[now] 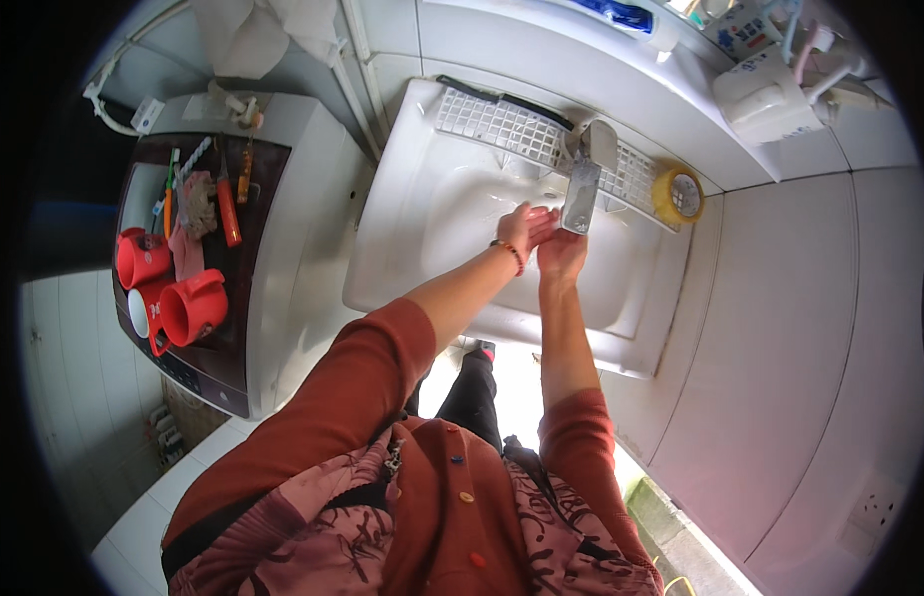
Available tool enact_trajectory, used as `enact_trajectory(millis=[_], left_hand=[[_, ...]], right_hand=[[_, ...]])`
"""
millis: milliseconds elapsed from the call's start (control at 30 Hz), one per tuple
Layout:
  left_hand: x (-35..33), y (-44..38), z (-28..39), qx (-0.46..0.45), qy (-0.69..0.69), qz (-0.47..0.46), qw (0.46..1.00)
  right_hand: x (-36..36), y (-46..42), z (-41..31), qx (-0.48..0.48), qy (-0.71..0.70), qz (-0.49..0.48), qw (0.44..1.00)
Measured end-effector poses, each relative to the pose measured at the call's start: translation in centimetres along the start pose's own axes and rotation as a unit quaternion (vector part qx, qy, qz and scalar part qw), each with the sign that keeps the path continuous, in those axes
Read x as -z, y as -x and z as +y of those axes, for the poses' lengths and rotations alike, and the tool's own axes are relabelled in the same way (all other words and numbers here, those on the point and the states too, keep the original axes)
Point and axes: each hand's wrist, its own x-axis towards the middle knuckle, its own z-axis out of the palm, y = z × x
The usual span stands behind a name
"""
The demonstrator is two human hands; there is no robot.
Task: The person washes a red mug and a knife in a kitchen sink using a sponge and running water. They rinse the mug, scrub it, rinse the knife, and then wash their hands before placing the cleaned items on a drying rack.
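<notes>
Both hands are over a white ceramic washbasin [454,287], beneath the spout of a metal faucet [583,186]. My left hand [523,226] holds nothing; its fingers are slightly spread and point toward the spout. A beaded bracelet [512,255] circles that wrist. Close beside it, my right hand [563,257] reaches under the spout's end, which hides most of its fingers. The two hands overlap or nearly touch near the fingertips; I cannot tell which. Whether water is running is unclear.
A white grid rack [499,128] spans the basin's back, bearing a yellow tape roll [678,195]. At left, a washing machine [283,261] carries red mugs [196,307], a red-handled tool [227,212] and cloths [185,249]. A wall shelf [551,63] overhangs the back; a tiled wall [774,298] borders the right.
</notes>
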Motion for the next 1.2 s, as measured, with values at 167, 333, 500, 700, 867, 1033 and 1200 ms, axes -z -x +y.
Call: enact_trajectory(millis=[167,333,500,700,867,1033,1200], left_hand=[[-2.6,-1.0,-0.3,-0.072,0.079,0.015,0.994],[-1.5,-2.0,-2.0,-0.118,0.204,0.015,0.972],[3.7,0.7,-1.3,-0.202,0.277,0.025,0.939],[12.4,10.0,6.2,-0.310,0.087,0.163,0.933],[17.2,14.6,8.4,-0.162,-0.233,0.230,0.931],[12.1,13.9,6.7,-0.127,-0.314,0.189,0.922],[5.5,5.6,3.3,-0.099,-0.167,0.081,0.978]], right_hand=[[-2.5,-1.2,-0.8,-0.059,0.004,-0.080,0.995],[-1.7,-2.3,-0.1,-0.098,0.040,-0.029,0.994],[-4.3,2.4,2.1,-0.237,0.026,-0.115,0.964],[-6.8,9.9,10.8,-0.226,0.177,-0.279,0.916],[-7.4,11.3,7.8,-0.363,0.344,-0.152,0.853],[0.8,0.6,0.9,-0.226,0.160,0.020,0.961],[-0.4,-4.0,-1.2,-0.282,0.031,-0.029,0.958]])
